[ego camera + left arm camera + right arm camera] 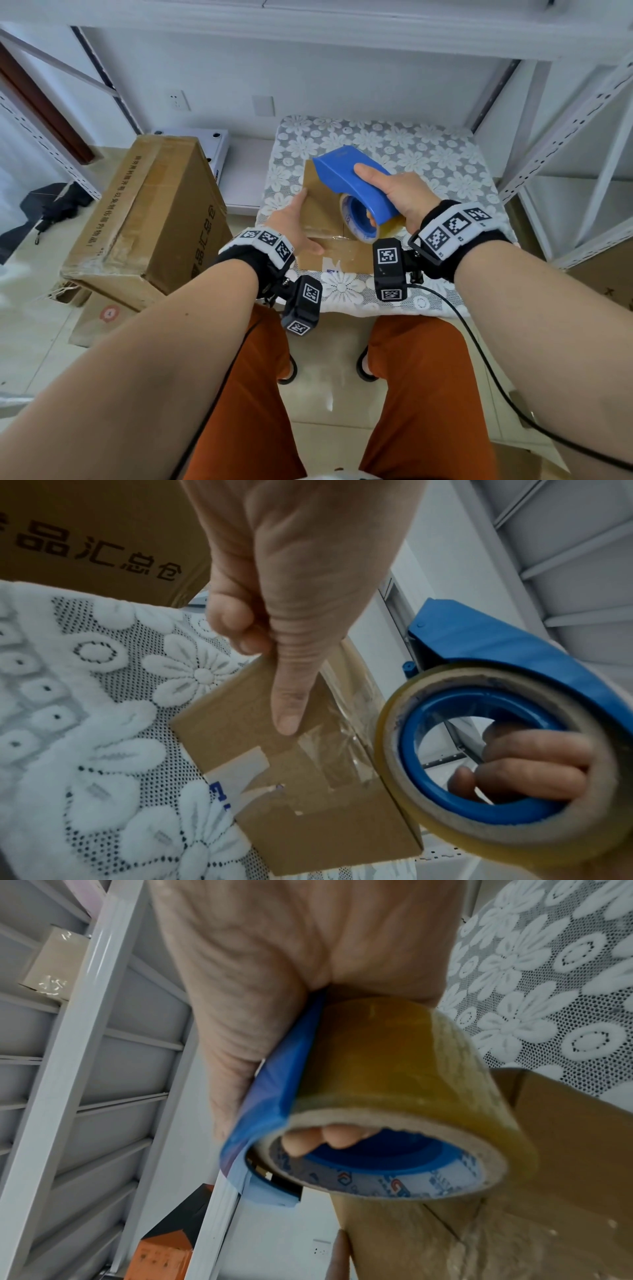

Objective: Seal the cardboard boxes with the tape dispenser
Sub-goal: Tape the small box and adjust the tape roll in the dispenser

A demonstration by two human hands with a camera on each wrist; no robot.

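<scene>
A small cardboard box (322, 209) stands on a lace-covered stool (428, 161). My left hand (301, 222) grips its left side, the thumb (287, 710) lying on the near face (308, 818). Clear tape (342, 739) shines across that face and over the top edge. My right hand (387, 195) grips the blue tape dispenser (349, 174), thumb on its top, with fingers (524, 772) inside the core of the yellowish tape roll (394, 1069). The dispenser's front end sits over the far part of the box top; its blade is hidden.
A large worn cardboard box (154, 212) leans just left of the stool, on flattened cardboard. White metal shelving (565, 137) rises behind and to the right. A flat white box (212, 140) lies behind the large box. My knees in orange trousers are below the stool's near edge.
</scene>
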